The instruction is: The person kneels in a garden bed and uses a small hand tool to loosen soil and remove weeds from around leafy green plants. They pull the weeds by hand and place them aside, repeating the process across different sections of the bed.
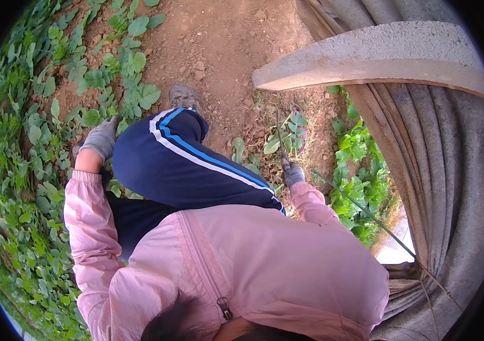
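Note:
My left hand, in a grey knit glove, is low among green leafy seedlings, beside my bent knee in navy trousers. Its fingers point into the leaves, and whether they grip anything is hidden. My right hand, also gloved in grey, is closed around the end of a thin dark stick or tool handle. The far part of this shaft reaches toward dry grass and a broad-leaved plant; its tip is hard to make out.
Dense leafy plants cover the left side. Bare brown soil runs ahead of my shoe. A curved concrete beam juts in at the upper right, with folded grey-brown sheeting, a green cord and lettuce-like plants near it.

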{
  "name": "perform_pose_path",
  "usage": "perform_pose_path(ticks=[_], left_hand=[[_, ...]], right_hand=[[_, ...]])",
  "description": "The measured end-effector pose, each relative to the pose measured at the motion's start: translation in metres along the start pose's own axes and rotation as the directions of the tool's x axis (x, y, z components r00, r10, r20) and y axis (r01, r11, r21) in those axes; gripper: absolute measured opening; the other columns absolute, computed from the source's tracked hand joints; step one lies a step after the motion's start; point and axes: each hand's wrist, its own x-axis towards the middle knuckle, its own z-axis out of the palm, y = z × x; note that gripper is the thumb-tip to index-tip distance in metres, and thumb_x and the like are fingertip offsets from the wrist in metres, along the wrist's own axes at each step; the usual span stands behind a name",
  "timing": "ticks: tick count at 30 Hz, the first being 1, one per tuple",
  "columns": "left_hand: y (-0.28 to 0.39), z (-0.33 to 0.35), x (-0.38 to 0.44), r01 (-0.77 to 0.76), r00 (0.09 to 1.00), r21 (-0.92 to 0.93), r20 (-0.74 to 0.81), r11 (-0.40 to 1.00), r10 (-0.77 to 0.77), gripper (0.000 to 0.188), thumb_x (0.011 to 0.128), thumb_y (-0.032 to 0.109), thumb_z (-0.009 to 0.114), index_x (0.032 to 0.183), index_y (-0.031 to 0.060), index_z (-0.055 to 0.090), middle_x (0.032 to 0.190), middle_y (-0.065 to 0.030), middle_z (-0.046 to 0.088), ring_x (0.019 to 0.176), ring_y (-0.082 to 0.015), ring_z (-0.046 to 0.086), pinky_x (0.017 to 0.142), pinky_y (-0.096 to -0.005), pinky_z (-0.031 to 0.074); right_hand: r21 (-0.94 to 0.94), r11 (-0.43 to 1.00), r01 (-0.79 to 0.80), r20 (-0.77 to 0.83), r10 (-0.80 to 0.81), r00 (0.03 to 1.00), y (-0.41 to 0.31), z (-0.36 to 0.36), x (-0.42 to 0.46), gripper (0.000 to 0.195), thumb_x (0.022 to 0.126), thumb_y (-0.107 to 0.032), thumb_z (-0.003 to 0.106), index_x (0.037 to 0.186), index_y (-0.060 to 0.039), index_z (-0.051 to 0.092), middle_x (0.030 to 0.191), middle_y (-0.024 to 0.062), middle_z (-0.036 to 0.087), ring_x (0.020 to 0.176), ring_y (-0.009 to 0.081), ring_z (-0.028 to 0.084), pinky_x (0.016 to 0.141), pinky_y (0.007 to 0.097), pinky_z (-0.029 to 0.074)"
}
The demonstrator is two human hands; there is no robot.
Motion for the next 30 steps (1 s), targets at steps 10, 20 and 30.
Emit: perform_pose_path(ticks=[10, 20, 30], left_hand=[[-0.006, 0.0, -0.012, -0.015, 0.998, 0.025, -0.055, 1.0, 0.016, 0.057, 0.084, 0.028, 0.064, 0.132, 0.0049, 0.044, 0.123, -0.023, 0.057, 0.115, -0.0372, 0.055, 0.095, -0.0442, 0.046], [0.009, -0.013, -0.023, 0.02, 0.999, -0.005, -0.05, 1.0, -0.02, 0.054, 0.089, 0.033, 0.062, 0.132, 0.0049, 0.046, 0.122, -0.0224, 0.058, 0.114, -0.0368, 0.056, 0.095, -0.0436, 0.045], [0.006, -0.022, -0.03, 0.048, 0.992, 0.026, -0.118, 0.998, -0.045, 0.056, 0.089, 0.039, 0.061, 0.129, 0.0029, 0.047, 0.12, -0.0215, 0.058, 0.111, -0.0368, 0.057, 0.093, -0.044, 0.046]], right_hand=[[-0.044, 0.96, 0.276, -0.058, -0.279, 0.959, -0.058, -0.061, -0.071, 0.045, 0.089, -0.044, 0.061, 0.115, -0.0066, 0.063, 0.087, 0.015, 0.069, 0.078, 0.0262, 0.067, 0.073, 0.0359, 0.051], [-0.199, 0.89, 0.411, 0.151, -0.386, 0.91, -0.226, 0.057, -0.014, 0.05, 0.089, -0.052, 0.056, 0.115, -0.0101, 0.063, 0.096, 0.0223, 0.067, 0.091, 0.0379, 0.065, 0.079, 0.0435, 0.05], [0.071, 0.958, 0.277, 0.172, -0.286, 0.943, -0.279, 0.039, 0.016, 0.05, 0.09, -0.051, 0.06, 0.11, -0.0063, 0.068, 0.07, 0.0086, 0.064, 0.061, 0.0154, 0.058, 0.058, 0.0321, 0.047]])
